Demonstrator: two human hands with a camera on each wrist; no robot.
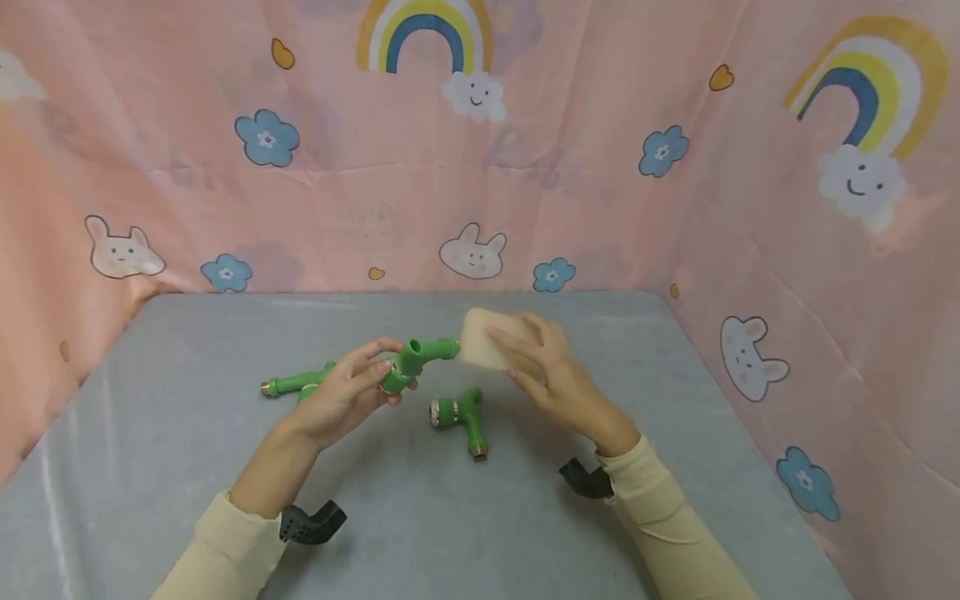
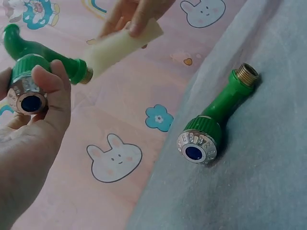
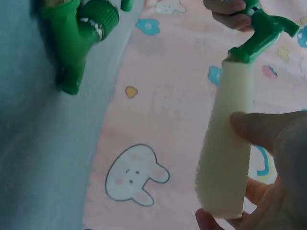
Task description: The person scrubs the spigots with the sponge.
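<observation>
A green faucet with a ribbed, silver-rimmed knob is gripped by my left hand above the table, fingers and thumb around the knob. Its brass threaded end points toward a pale cream sponge. My right hand holds that sponge between thumb and fingers, and its edge is at the threaded end; whether they touch I cannot tell for sure. A second green faucet lies on the table between the hands. Behind my left hand a third green faucet lies partly hidden.
The grey cloth-covered table spreads beneath the hands. A pink curtain printed with rainbows, rabbits and flowers stands at the back and sides. Dark curved pieces sit at both wrists.
</observation>
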